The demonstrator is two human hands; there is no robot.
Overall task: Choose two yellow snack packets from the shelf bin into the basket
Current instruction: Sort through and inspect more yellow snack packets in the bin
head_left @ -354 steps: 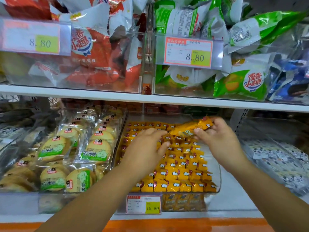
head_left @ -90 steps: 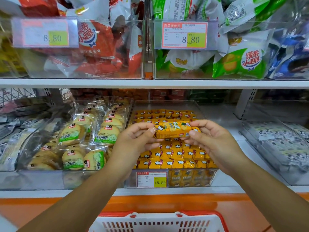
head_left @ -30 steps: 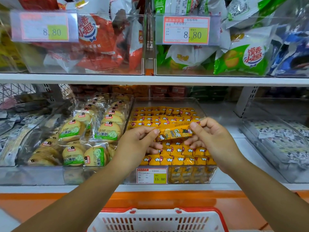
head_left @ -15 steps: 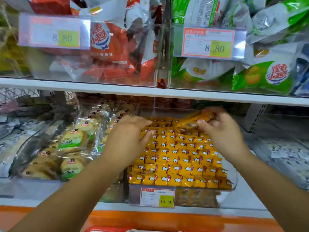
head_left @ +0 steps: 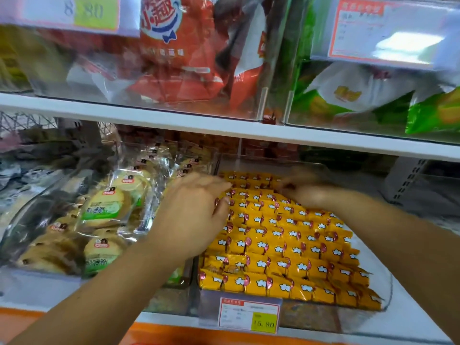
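The left grip [head_left: 196, 215] is held loose over the yellow snack packets [head_left: 286, 245]; the blurred right grip [head_left: 306, 192] cannot be told.

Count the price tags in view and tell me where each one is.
3. The upper-left price tag fronts the red-packet bin, the upper-right price tag the green-packet bin, the lower price tag the yellow snack bin. More may be hidden outside the frame.
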